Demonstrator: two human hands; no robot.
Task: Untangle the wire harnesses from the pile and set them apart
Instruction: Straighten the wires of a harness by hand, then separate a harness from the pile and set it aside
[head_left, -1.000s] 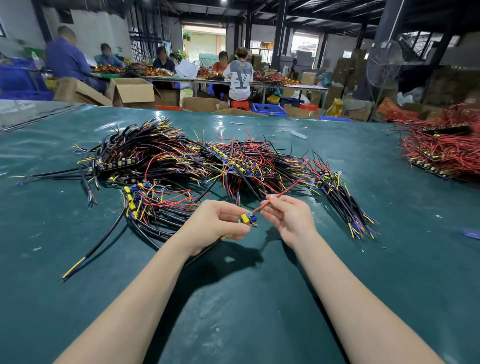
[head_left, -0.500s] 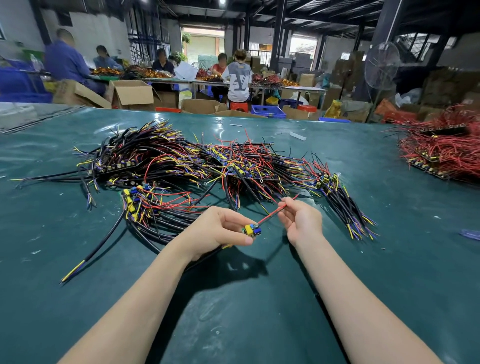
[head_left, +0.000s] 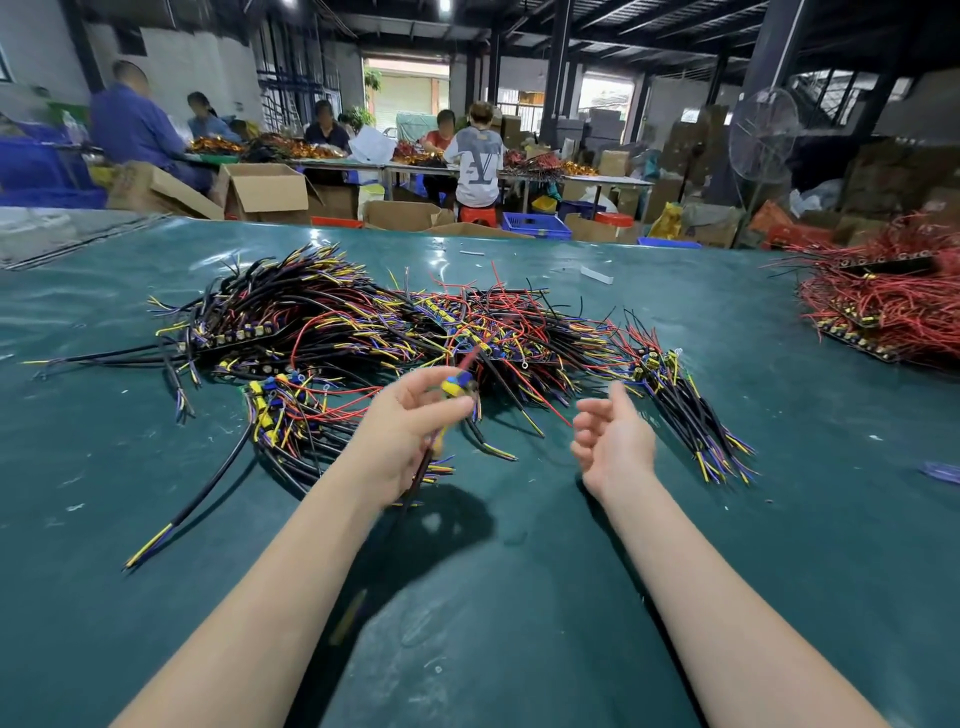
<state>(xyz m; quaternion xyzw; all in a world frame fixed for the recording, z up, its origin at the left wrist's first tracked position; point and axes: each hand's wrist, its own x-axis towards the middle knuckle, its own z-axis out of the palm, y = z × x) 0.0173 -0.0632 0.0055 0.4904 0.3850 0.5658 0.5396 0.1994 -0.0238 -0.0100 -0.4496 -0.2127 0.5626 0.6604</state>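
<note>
At the centre of the frame, the left hand (head_left: 410, 423) is lifted a little above the green table (head_left: 519, 597). Its fingers and thumb are curled round a single wire harness (head_left: 455, 386). The harness's yellow and blue connector sticks out above the fingertips, with a short red lead rising from it. Its dark cable runs down under the palm towards the wrist. This part of the picture is blurred, so exactly how the fingers lie on the connector cannot be told.

To the right of centre, the right hand (head_left: 615, 441) is well apart from the left. Its palm is turned towards the left hand, the fingers are slack and only loosely bent, and nothing is in its grasp. It is above the table, near the front edge of the wires.

Behind both hands, across the middle of the frame, lies the tangled pile (head_left: 395, 322) of black, red, yellow and blue wires. A straighter bundle (head_left: 696, 415) of black cables fans out just right of the right hand. A cluster of connectors (head_left: 272, 410) lies left of the left hand.

At the upper right edge is a separate red heap (head_left: 893, 312). Along the top of the frame, people sit at far tables among cardboard boxes (head_left: 265, 189).
</note>
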